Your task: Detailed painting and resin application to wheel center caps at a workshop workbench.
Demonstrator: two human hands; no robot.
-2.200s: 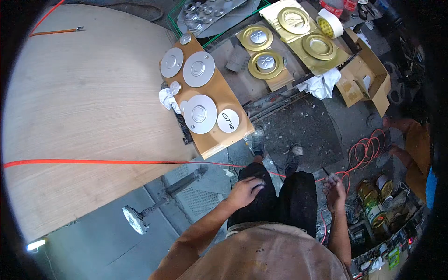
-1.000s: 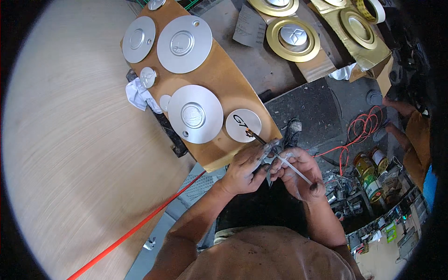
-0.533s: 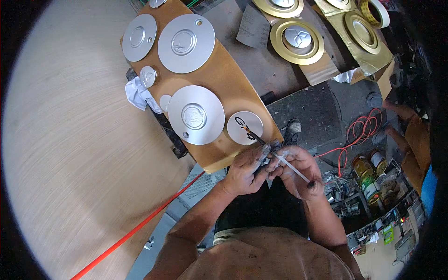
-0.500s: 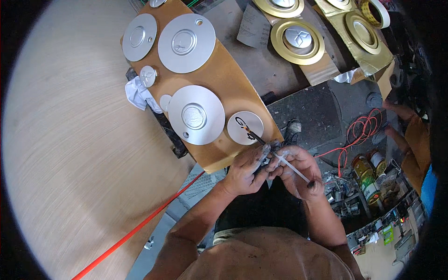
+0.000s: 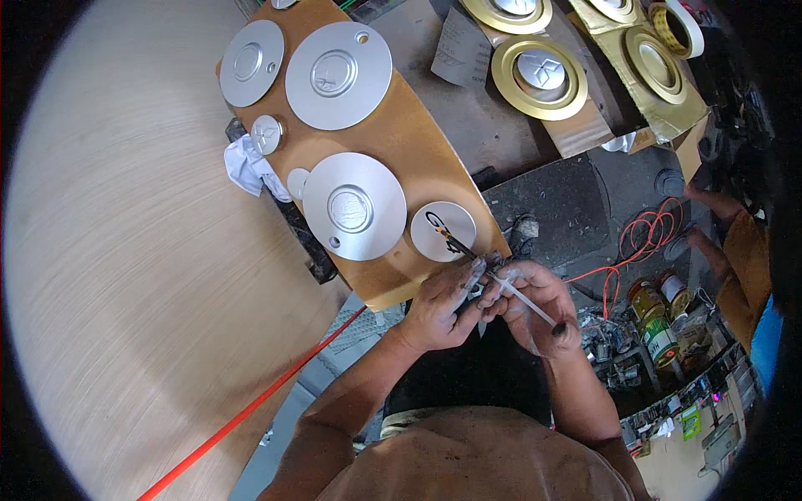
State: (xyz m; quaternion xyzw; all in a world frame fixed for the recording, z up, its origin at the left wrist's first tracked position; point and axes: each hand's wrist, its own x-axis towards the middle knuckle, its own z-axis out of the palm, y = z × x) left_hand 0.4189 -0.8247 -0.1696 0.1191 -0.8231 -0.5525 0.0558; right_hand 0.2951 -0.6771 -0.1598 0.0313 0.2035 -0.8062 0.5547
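Observation:
A small white round disc (image 5: 441,219) with black and orange lettering lies near the close edge of the brown board (image 5: 418,150). My right hand (image 5: 539,292) holds a slim brush-like tool (image 5: 525,302); its pale shaft ends in a dark knob, and its dark front end reaches the lettering. Against the right fingers, my left hand (image 5: 441,307) is closed with blackened fingertips. A small pale pointed piece (image 5: 482,328) sticks out below the left fingers; the rest of it is hidden. Large silver wheel caps (image 5: 354,238) lie beyond my left hand.
Gold rings (image 5: 535,108) with silver caps sit on cardboard at the far right, near a tape roll (image 5: 687,33). Paint cans (image 5: 660,338) and an orange cord (image 5: 643,225) are to the right. A red pole (image 5: 267,392) slants at left. Another person's legs (image 5: 710,250) show at right.
The view has shifted slightly, so the board and caps sit a little differently. Both hands keep nearly the same pose, the tool's dark end still at the lettering.

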